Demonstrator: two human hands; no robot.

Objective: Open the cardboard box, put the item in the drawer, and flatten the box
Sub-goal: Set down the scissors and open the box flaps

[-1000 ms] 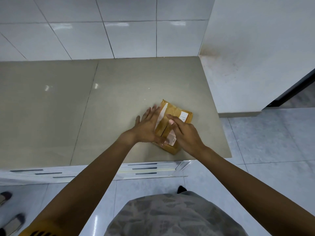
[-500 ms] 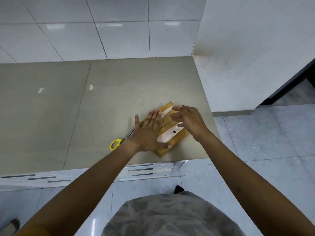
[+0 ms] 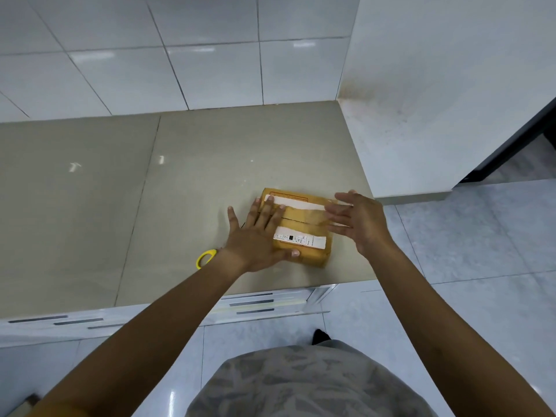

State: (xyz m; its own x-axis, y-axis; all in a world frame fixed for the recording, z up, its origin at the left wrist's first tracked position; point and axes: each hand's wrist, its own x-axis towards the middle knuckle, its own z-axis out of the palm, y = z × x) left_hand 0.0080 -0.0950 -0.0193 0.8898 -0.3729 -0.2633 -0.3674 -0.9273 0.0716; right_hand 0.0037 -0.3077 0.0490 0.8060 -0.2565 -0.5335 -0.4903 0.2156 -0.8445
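Your left hand (image 3: 255,236) lies flat, fingers spread, pinning the taped cardboard box (image 3: 304,227) at frame centre on the countertop (image 3: 186,188), while your right hand (image 3: 358,221) hovers open at its right edge, likely to square it; scissors (image 3: 206,257) lower left.

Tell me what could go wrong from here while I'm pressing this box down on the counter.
1. The box lies close to the front edge of the counter; only the left hand pins it flat, so a hard push could slide it off toward the floor.
2. The scissors lie partly hidden under the left wrist, so dragging that hand back might catch them.
3. The right hand hovers open at the box's right end, so that end could spring back up.
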